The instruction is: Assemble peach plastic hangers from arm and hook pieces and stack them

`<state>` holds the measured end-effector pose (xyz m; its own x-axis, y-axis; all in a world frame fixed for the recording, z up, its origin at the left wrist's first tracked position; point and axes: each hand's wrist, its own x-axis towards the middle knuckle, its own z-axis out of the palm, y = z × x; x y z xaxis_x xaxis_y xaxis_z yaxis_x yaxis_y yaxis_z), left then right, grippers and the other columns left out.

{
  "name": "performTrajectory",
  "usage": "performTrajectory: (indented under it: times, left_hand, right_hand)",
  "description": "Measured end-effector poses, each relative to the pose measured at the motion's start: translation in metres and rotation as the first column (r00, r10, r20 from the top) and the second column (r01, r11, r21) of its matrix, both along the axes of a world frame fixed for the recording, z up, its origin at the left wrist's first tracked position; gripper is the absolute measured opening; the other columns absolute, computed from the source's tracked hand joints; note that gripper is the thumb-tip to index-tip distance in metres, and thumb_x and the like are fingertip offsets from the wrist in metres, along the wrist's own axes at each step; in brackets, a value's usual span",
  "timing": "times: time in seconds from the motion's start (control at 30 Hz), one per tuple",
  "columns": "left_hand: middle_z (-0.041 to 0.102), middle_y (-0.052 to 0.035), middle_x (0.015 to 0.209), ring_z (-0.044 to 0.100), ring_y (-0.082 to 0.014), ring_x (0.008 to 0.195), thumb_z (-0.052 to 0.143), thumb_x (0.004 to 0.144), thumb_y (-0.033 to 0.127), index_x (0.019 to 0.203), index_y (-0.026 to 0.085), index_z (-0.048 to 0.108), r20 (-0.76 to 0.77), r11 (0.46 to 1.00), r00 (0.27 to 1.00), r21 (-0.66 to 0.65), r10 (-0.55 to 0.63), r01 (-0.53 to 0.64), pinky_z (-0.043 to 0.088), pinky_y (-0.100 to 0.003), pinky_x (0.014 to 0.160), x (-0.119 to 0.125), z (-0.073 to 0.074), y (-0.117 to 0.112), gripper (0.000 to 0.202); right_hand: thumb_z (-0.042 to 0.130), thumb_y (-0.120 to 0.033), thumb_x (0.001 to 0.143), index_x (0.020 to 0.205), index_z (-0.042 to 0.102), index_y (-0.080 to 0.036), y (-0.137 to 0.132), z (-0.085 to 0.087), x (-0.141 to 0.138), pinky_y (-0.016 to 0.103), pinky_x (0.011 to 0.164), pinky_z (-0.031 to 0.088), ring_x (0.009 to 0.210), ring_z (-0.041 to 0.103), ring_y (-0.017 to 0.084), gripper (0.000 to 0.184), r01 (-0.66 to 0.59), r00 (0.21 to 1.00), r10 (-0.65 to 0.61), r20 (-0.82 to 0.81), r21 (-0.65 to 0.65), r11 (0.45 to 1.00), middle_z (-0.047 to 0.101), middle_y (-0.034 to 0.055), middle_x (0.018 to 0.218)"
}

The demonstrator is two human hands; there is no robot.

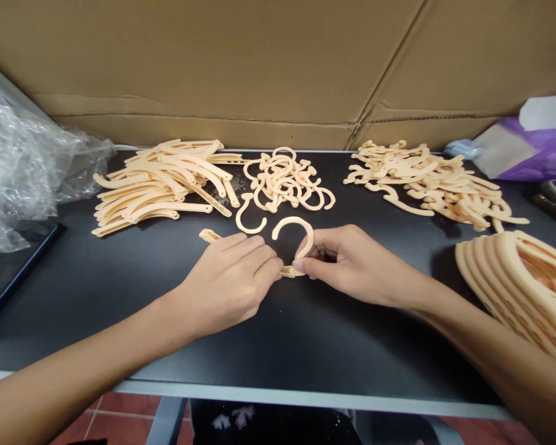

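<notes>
Black tabletop (74, 321) beneath both hands: the right hand (352, 266) pinches a peach plastic C-shaped hook (293, 227) where it meets a flat peach plastic strip (210, 235), which the left hand (227, 281) grips, fingers together. Loose peach hooks (282, 182) and peach strips (160, 185) lie beyond, before brown cardboard (213, 62).

My remote view showed a black tabletop (74, 321), crumpled plastic film (23, 154) at left, cardboard sheeting (204, 62) behind, and a purple bag (542, 157) at right.

The left forearm (74, 386) and right forearm (500, 364) reach in from the lower corners. The left hand (227, 284) curls back-up at center; the right hand (356, 266) pinches thumb to forefinger just beside it.
</notes>
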<state>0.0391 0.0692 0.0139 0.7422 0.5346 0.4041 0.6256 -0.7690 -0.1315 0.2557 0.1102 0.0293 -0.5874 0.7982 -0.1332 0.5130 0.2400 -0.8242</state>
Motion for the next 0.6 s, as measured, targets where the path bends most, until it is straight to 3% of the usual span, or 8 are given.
performTrajectory:
  times: [0.27, 0.6]
  left_hand:
    - [0.069, -0.005, 0.077, 0.058, -0.0195, 0.069, 0.056, 0.089, 0.006, 0.079, 0.013, 0.067, 0.027, 1.0, 1.0, -0.007, -0.015, 0.016, 0.04, -0.034, 0.06, -0.0012, -0.0013, 0.0004, 0.016]
    - [0.069, -0.0039, 0.075, 0.059, -0.0168, 0.067, 0.05, 0.098, 0.016, 0.081, 0.015, 0.065, 0.069, 0.998, 0.997, -0.052, 0.021, -0.018, 0.041, -0.032, 0.059, 0.0005, 0.0001, -0.0004, 0.023]
  right_hand:
    - [0.061, -0.023, 0.084, 0.076, 0.067, -0.018, -0.0041, -0.0045, 0.0006, 0.022, 0.054, 0.037, 0.058, 0.05, 0.01, 0.012, 0.006, 0.998, -0.004, -0.059, 0.044, 0.999, 0.061, -0.0031, 0.062]
    - [0.063, -0.028, 0.088, 0.079, 0.069, -0.019, -0.0034, -0.0104, 0.0026, 0.023, 0.056, 0.04, 0.057, 0.052, 0.01, 0.014, -0.025, 0.996, 0.032, -0.083, 0.085, 0.996, 0.065, -0.0022, 0.064]
